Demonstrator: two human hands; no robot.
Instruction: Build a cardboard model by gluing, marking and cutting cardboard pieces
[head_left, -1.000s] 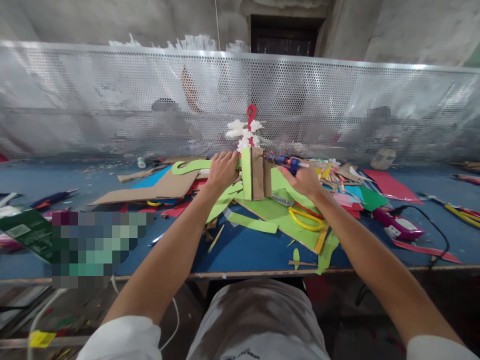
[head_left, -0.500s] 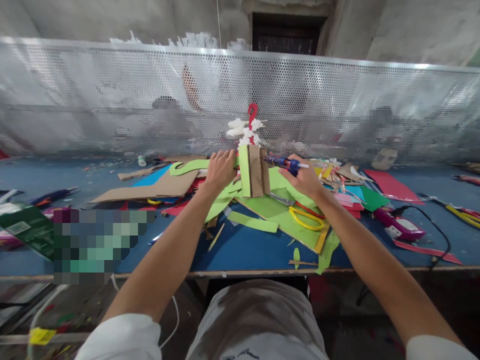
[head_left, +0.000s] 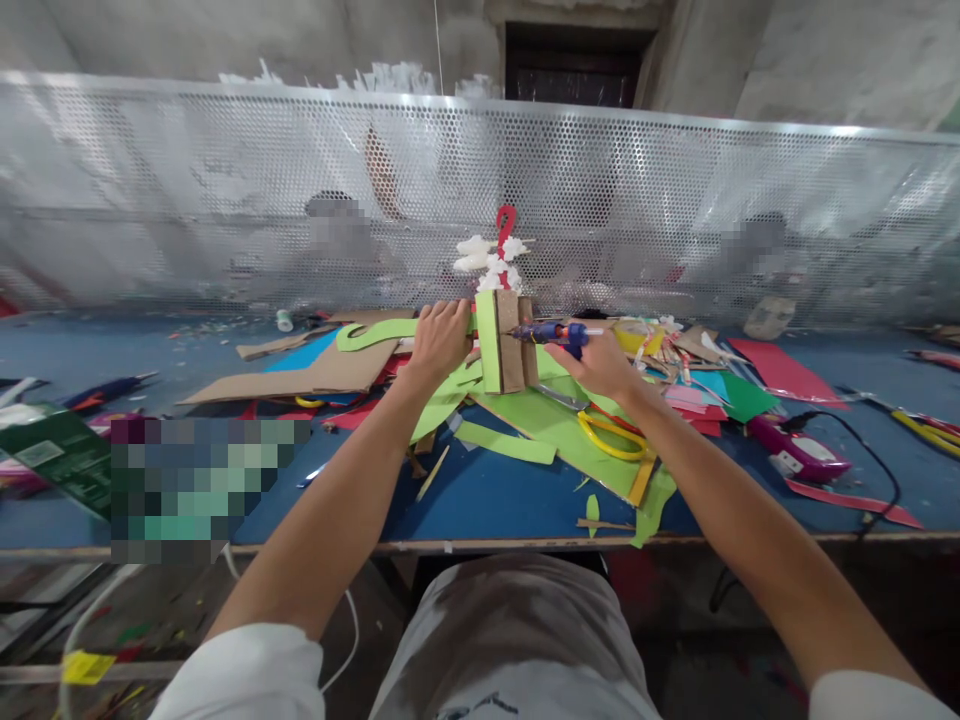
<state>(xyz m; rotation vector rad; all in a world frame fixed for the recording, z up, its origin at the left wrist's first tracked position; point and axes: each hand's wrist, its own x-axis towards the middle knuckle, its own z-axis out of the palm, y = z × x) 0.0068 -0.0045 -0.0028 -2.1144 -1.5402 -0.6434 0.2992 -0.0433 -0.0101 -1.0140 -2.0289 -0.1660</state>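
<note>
My left hand (head_left: 444, 337) is closed on the left side of a paper-and-cardboard craft piece (head_left: 511, 350), with the fingertips partly hidden. The piece has a light green face, bare brown cardboard on the right, and white flower shapes (head_left: 496, 262) with a red loop (head_left: 506, 220) above it. In my right hand (head_left: 604, 362) is a blue hot glue gun (head_left: 559, 333), its nozzle pointing left over the brown cardboard; whether it touches is not clear. A curled green strip (head_left: 375, 332) extends left from near my left hand.
Green paper scraps (head_left: 506, 443) and yellow-handled scissors (head_left: 611, 437) lie below the hands. Cardboard (head_left: 300, 385) is at left, a red sheet (head_left: 780, 370) and a purple device with a black cord (head_left: 802, 450) at right. A perforated metal screen (head_left: 262, 200) stands behind the blue table (head_left: 465, 510).
My right hand and the glue gun have moved slightly left and down, bringing the nozzle further over the brown cardboard. My left hand and the craft piece stay nearly still.
</note>
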